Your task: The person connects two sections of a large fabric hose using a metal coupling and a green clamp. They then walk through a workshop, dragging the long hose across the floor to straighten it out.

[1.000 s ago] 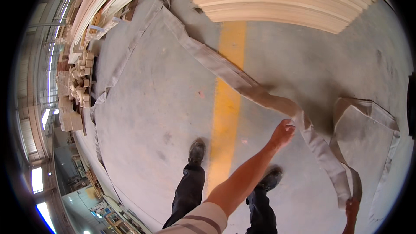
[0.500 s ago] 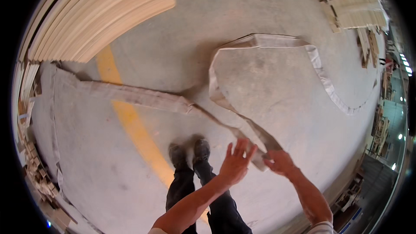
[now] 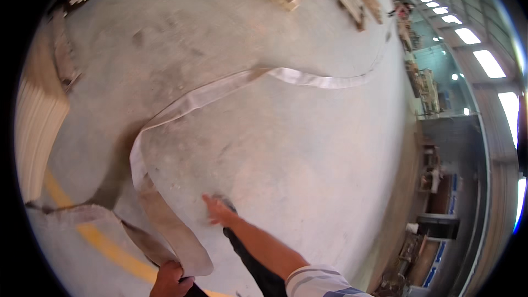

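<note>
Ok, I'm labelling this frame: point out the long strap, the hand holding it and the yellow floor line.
Strap [image 3: 181,102], head view, mid-run on floor.
Left hand [image 3: 170,279], head view, knuckles gripping strap end.
Yellow floor line [image 3: 110,247], head view, middle stretch.

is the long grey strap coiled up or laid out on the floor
Laid out, not coiled: the strap runs in one long curve over the concrete floor, its near end gripped in the left hand.
</note>
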The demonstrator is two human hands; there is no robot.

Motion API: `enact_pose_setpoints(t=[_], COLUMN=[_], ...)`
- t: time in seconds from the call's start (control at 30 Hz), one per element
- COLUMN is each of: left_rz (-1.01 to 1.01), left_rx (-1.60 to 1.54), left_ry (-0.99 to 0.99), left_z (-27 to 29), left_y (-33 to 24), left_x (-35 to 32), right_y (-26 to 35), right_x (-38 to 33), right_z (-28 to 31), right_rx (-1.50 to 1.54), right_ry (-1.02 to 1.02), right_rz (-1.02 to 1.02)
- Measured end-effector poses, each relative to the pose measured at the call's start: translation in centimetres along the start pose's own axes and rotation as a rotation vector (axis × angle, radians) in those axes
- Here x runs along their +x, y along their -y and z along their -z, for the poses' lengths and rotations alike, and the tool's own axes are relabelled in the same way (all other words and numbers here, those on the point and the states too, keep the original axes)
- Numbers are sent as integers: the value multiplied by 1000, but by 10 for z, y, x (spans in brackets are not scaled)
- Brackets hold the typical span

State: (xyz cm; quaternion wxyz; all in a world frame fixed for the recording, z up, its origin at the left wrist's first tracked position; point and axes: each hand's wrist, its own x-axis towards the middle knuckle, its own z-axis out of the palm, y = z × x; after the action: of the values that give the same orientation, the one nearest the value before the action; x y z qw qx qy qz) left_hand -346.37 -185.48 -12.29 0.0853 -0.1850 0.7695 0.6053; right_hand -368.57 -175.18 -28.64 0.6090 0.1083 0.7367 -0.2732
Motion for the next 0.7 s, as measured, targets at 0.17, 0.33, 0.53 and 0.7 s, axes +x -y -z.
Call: enact_pose_setpoints(t=[0.17, 0.33, 0.53, 0.7], left_rz=[149, 681, 759, 565], left_rx=[120, -179, -326, 215], left_ry=[79, 322, -192, 199], left_z=[-10, -6, -75, -249], left_y=[-27, -42, -43, -89], left_x=[-52, -57, 91, 153], right_y=[-55, -48, -213, -277], right_x=[-51, -74, -130, -166], right_z=[-91, -52, 36, 60], right_rx=[734, 744, 596, 572], right_ry=[771, 714, 271, 302], right_rz=[-234, -135, 132, 402])
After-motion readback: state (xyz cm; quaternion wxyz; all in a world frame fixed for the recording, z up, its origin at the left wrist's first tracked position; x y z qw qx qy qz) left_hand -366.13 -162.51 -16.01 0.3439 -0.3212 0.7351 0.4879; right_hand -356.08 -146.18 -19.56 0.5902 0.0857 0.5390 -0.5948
